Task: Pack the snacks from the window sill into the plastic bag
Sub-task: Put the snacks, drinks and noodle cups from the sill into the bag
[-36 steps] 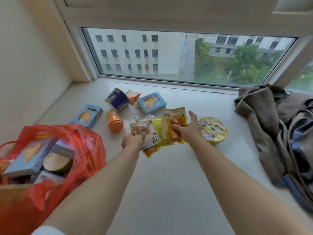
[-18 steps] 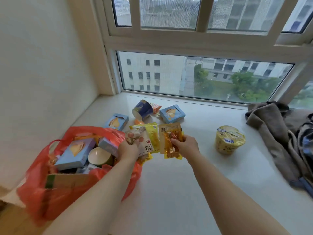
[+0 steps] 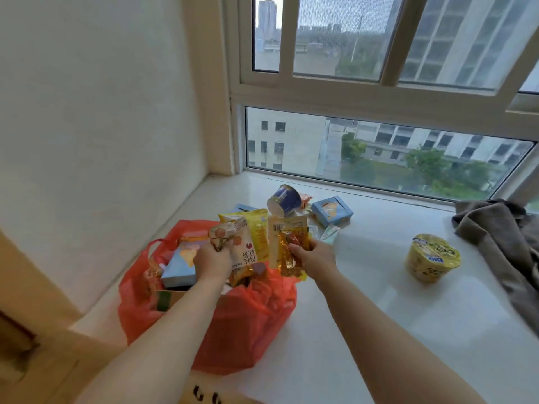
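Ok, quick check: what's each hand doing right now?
Left hand: closed on the white and yellow snack packets.
Right hand: closed on the orange snack packet.

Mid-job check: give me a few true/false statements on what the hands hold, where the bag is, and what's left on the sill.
1. Both hands hold snack packets above the red plastic bag. True: left hand, right hand.
2. The yellow noodle bowl is already in the bag. False: it stands on the sill.
3. A blue box lies on the sill near the window. True.
4. The bag is empty. False: a blue box shows inside.
5. The dark blue cup stands upright. False: it lies tipped over.
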`<state>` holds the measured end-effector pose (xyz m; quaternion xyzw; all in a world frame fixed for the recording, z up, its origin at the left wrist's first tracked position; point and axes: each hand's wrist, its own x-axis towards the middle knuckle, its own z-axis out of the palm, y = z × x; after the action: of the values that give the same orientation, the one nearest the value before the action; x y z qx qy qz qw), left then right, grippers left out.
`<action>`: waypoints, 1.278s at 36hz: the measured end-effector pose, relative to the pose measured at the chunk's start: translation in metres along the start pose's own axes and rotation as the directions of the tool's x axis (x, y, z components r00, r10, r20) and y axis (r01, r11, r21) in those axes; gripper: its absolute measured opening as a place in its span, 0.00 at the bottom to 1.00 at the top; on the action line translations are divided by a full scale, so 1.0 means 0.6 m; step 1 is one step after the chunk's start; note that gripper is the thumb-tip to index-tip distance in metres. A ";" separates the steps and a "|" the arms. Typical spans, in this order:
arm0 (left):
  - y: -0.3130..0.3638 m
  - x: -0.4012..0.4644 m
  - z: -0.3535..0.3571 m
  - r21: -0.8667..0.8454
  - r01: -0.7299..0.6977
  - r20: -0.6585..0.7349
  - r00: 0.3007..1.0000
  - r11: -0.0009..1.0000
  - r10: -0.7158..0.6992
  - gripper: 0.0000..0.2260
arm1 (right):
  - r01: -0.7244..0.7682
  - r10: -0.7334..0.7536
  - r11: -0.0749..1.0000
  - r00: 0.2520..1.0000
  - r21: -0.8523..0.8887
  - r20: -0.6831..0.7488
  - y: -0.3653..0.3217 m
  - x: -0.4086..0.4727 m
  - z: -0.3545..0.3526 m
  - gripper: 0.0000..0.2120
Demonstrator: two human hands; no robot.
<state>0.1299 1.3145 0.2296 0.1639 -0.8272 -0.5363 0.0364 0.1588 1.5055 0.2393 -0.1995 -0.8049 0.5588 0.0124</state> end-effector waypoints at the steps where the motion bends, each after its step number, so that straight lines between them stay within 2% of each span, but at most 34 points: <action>1: -0.004 0.005 -0.011 -0.008 -0.012 -0.016 1.000 1.000 0.012 0.09 | 0.006 -0.006 1.000 1.000 -0.011 0.006 -0.005 0.001 0.011 0.07; 6: -0.033 0.027 -0.063 -0.003 0.011 -0.086 0.996 1.000 -0.012 0.14 | 0.060 -0.056 0.996 0.996 -0.063 0.062 -0.028 0.002 0.061 0.07; 10: -0.065 0.040 -0.107 -0.029 0.029 -0.102 0.994 0.999 -0.032 0.07 | 0.085 -0.076 0.992 0.992 -0.096 0.097 -0.030 -0.001 0.114 0.07; 12: -0.089 0.051 -0.125 -0.045 0.047 -0.116 0.992 0.998 -0.052 0.08 | 0.145 -0.129 0.972 0.987 -0.185 0.097 -0.025 -0.007 0.141 0.09; 15: -0.114 0.078 -0.154 -0.036 0.049 -0.146 0.988 0.998 -0.054 0.07 | 0.200 -0.184 0.935 0.979 -0.292 0.082 -0.026 -0.009 0.176 0.04; 18: -0.136 0.105 -0.179 0.013 0.083 -0.105 0.991 0.996 -0.081 0.08 | 0.146 -0.144 0.924 0.989 -0.354 0.032 -0.023 -0.005 0.211 0.11; 21: -0.157 0.134 -0.205 0.028 0.051 -0.075 0.996 0.998 -0.049 0.09 | 0.100 -0.119 0.928 0.992 -0.358 -0.031 -0.019 0.000 0.239 0.10; 24: -0.167 0.167 -0.227 0.051 0.008 -0.037 0.999 0.999 -0.006 0.05 | 0.072 -0.110 0.917 0.991 -0.393 -0.076 -0.023 0.010 0.258 0.10; 28: -0.178 0.192 -0.232 0.080 -0.063 0.093 0.994 0.995 0.056 0.10 | 0.065 -0.110 0.876 0.992 -0.477 -0.066 -0.020 0.023 0.274 0.10; 32: -0.188 0.202 -0.216 0.150 -0.099 0.285 0.957 0.984 0.052 0.05 | 0.044 -0.110 0.791 0.991 -0.610 -0.071 0.001 0.038 0.280 0.07; 34: -0.200 0.213 -0.211 0.267 -0.107 0.349 0.937 0.958 0.008 0.03 | 0.050 -0.121 0.742 0.991 -0.668 -0.059 0.007 0.042 0.284 0.08; 36: -0.214 0.228 -0.203 0.365 -0.111 0.364 0.931 0.924 -0.032 0.05 | 0.091 -0.123 0.638 0.992 -0.765 0.016 0.011 0.044 0.288 0.10; 38: -0.215 0.236 -0.196 0.371 -0.110 0.378 0.925 0.922 -0.042 0.04 | 0.164 -0.103 0.502 0.986 -0.849 0.130 0.015 0.047 0.291 0.10; 40: -0.207 0.239 -0.189 0.418 -0.128 0.401 0.914 0.899 -0.056 0.01 | 0.205 -0.078 0.447 0.979 -0.871 0.190 0.017 0.054 0.293 0.09; 43: -0.208 0.248 -0.172 0.505 -0.175 0.435 0.898 0.845 -0.074 0.08 | 0.234 -0.057 0.412 0.971 -0.881 0.231 0.014 0.063 0.299 0.08; 46: -0.219 0.255 -0.156 0.569 -0.213 0.476 0.873 0.794 -0.107 0.16 | 0.311 0.005 0.329 0.944 -0.892 0.331 0.013 0.074 0.307 0.14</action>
<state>0.0381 1.1363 0.1333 0.0030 -0.9407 -0.2656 -0.2110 0.0755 1.3579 0.1544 -0.0135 -0.9866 0.0154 -0.1619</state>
